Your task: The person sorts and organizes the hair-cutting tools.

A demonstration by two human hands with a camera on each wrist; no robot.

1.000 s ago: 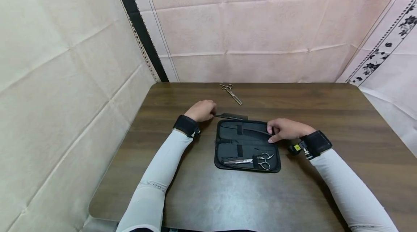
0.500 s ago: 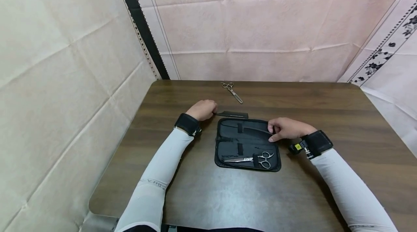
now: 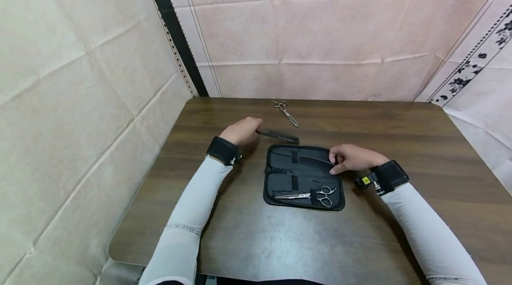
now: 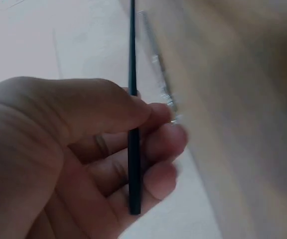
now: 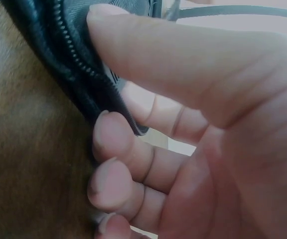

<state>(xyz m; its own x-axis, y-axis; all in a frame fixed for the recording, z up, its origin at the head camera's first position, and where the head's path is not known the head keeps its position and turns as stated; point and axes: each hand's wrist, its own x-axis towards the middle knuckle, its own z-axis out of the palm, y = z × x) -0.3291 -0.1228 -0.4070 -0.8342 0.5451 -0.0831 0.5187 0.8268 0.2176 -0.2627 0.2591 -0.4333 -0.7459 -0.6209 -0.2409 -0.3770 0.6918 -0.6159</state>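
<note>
My left hand pinches a black comb by its thin end, above the table behind the case. In the left wrist view the comb shows edge-on between thumb and fingers. A black zippered case lies unfolded on the table. My right hand grips its right edge near the far corner; in the right wrist view the thumb lies on the inner side of the case edge. Silver scissors sit under an elastic loop in the case's near half.
Thinning scissors lie near the far edge of the brown wooden table, beyond the comb. Cloth-covered walls stand behind the table and at its left side.
My left hand has lifted the comb off its place behind the case and moved slightly left and away. The right hand keeps its grip on the case.
</note>
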